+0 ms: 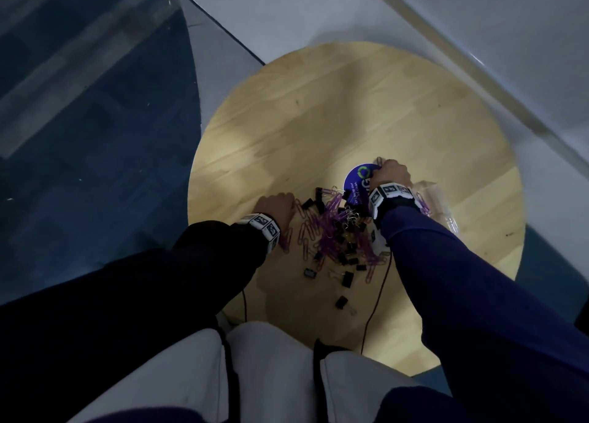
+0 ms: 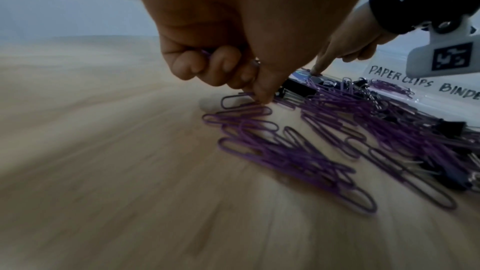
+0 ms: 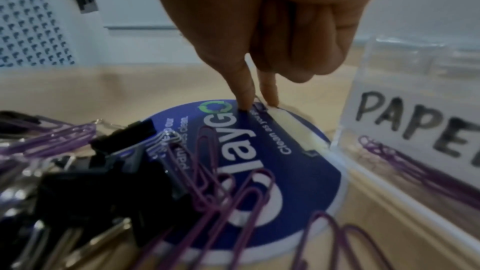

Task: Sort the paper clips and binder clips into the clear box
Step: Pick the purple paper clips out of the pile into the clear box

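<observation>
A heap of purple paper clips (image 1: 328, 228) mixed with black binder clips (image 1: 345, 277) lies on the round wooden table (image 1: 318, 119). My left hand (image 1: 275, 206) works at the heap's left edge. In the left wrist view its curled fingers hold purple clips, and its fingertips (image 2: 259, 98) pinch another paper clip (image 2: 233, 100) on the wood. My right hand (image 1: 387, 170) is at the far edge of a blue round sticker (image 3: 285, 171), where two fingertips (image 3: 245, 104) pinch a small clip. The clear box (image 3: 389, 69), labelled PAPER CLIPS, stands to the right with purple clips (image 3: 415, 167) inside.
The table's rim (image 1: 497, 273) lies just beyond the clear box (image 1: 441, 199). Thin cables (image 1: 379, 295) run off the near edge toward my knees (image 1: 271, 375). Bare wood stretches behind the heap, and a white wall rises behind the table.
</observation>
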The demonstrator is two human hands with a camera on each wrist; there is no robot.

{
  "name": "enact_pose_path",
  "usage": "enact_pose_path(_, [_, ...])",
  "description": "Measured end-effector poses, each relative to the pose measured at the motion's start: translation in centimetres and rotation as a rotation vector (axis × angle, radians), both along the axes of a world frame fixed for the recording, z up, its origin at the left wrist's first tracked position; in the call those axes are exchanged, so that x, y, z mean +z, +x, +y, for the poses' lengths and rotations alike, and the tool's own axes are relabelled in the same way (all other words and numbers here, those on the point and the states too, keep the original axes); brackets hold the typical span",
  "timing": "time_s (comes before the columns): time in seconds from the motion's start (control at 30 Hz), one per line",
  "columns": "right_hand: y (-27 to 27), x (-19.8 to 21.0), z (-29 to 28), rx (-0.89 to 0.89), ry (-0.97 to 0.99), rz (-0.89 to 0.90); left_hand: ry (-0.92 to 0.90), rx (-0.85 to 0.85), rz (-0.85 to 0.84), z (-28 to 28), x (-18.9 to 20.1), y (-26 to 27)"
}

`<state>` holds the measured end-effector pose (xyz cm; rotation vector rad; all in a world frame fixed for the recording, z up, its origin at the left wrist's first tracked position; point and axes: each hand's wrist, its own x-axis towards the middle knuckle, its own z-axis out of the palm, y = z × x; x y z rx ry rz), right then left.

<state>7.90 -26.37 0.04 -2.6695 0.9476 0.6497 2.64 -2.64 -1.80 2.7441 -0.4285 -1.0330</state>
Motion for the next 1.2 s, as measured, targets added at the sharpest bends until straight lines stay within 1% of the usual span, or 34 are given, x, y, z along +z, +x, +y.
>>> enact_pose_path(0.1, [0.1,0.1,0.4,0.058,-0.005,0.018,-0.061,0.082,0.017,0.6,0.4,0.1])
enact_pose_path(0.23, [-0.2,0.2,1.1,0.059,0.026,0.05,-0.181,0.19,0.0,1.6,1.4,0.5])
enact_pose_path(0.33, [-0.4,0.4,0.9,0.037,0.06,0.008,-0.253,0.285,0.032,2.6,1.9,0.7])
enact_pose_path(0.4, [-0.4,0.7,0.3,0.028,0.08,-0.038,-0.287,0.307,0.082,3.2,2.2,0.5])
enact_pose_path(0.47, [-0.7,0.6,-0.1,0.052,0.074,-0.038,-0.262,0.318,0.109,3.8,2.4,0.2])
enact_pose_path(0.6, [-1.6,0.2,0.2,0.049,0.022,-0.021,-0.19,0.418,0.098,4.0,2.1,-0.5])
enact_pose_path(0.73, [-1.2,0.4,0.4,0.042,0.042,-0.04,-0.2,0.424,0.1,3.9,2.1,-1.2])
enact_pose_path(0.83, [-0.6,0.5,0.2,0.089,0.057,-0.082,-0.209,0.423,0.108,3.5,2.1,-1.7])
enact_pose_path(0.9, [-0.4,0.1,0.1,0.115,0.061,-0.063,-0.224,0.442,0.108,3.4,2.0,-1.9])
enact_pose_path(1.07, [-0.4,-0.5,0.5,0.098,0.028,-0.035,-0.257,0.455,0.143,3.1,1.9,-2.2])
enact_pose_path(1.2, [-0.1,-0.9,0.9,0.128,0.141,-0.011,-0.236,0.463,0.159,3.5,1.8,-1.9])
